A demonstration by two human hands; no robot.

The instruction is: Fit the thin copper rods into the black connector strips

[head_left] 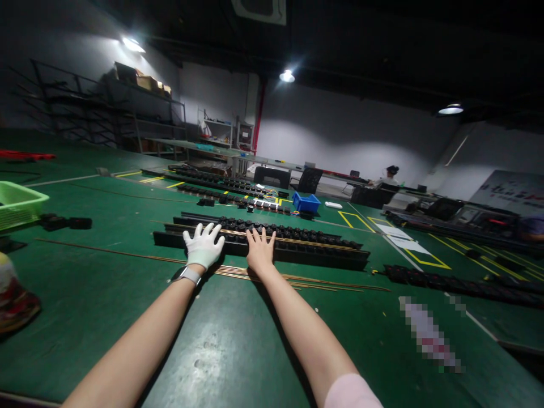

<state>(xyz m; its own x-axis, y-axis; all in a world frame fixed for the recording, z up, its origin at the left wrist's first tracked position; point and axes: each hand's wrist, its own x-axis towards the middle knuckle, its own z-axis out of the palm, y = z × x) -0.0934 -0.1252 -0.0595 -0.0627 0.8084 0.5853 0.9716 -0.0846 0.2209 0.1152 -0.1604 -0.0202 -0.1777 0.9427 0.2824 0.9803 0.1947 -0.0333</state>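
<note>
My left hand [203, 247], in a white glove with a watch [187, 275] at the wrist, lies with fingers spread over the left part of a long black channel [314, 258]. To its right, my bare right hand [260, 252] also has its fingers spread across the same channel. Thin brass-coloured rods [306, 242] run lengthwise along it under or close to my fingertips. Behind them is a row of black blocks [289, 231]. On the near side, more loose thin rods [331, 283] lie on the green table, passing by both wrists.
A light green basket [21, 207] stands at the left edge, black parts [66, 221] beside it. Farther back are a blue bin [306, 202] and rows of black modules [229, 198]. White papers [402, 237] and another black strip [459, 280] lie to the right. A person [389, 177] is in the background.
</note>
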